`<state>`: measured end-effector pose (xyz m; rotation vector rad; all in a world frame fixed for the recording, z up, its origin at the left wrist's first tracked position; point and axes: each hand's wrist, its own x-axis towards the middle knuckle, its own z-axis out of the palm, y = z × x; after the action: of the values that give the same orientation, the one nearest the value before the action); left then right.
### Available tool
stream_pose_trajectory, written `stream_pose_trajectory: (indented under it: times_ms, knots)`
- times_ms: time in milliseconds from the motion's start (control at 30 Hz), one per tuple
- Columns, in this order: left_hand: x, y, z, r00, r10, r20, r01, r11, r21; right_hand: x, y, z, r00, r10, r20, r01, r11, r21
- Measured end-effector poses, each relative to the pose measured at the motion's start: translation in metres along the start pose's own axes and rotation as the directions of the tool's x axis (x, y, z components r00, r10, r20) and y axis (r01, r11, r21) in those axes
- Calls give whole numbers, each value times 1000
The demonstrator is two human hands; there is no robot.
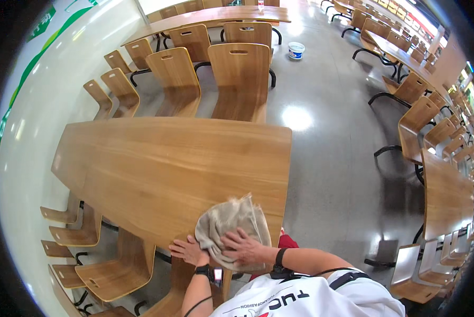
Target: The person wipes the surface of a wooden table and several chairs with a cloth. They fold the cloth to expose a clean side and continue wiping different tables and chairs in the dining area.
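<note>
A crumpled grey-beige cloth (pixel 237 220) lies over the near right corner of a long wooden dining table (pixel 173 158). My right hand (pixel 243 247) rests palm down on top of it, fingers spread across the fabric. Just left of the cloth, my left hand (pixel 189 250) is on the table's near edge with its fingers apart. Its thumb side is right beside the cloth; whether they touch I cannot tell. Each wrist wears a dark band.
Bent-wood chairs (pixel 241 75) line the table's far side, with more chairs (pixel 122 261) on the near left. A white wall (pixel 34 130) bounds the left. On the grey floor (pixel 324 166) stands a white and blue bucket (pixel 296 50). A bottle (pixel 260 6) is on another table (pixel 217 15).
</note>
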<state>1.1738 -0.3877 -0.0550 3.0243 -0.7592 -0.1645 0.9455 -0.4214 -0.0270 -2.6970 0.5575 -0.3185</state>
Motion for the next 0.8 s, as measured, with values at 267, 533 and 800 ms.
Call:
stream_pose_trajectory:
  times_ms: [267, 533, 800]
  knots:
    - [-13, 6, -19, 997, -67, 46, 68, 998, -18, -4, 211, -105, 739, 534, -411, -616, 783, -89]
    - [-18, -3, -14, 999, -31, 24, 31, 999, 18, 143, 215, -85, 953, 291, -84, -287, 956, 58]
    - [-13, -13, -10, 1000, -22, 6, 22, 998, 59, 278, 175, -45, 983, 147, -113, -159, 981, -109]
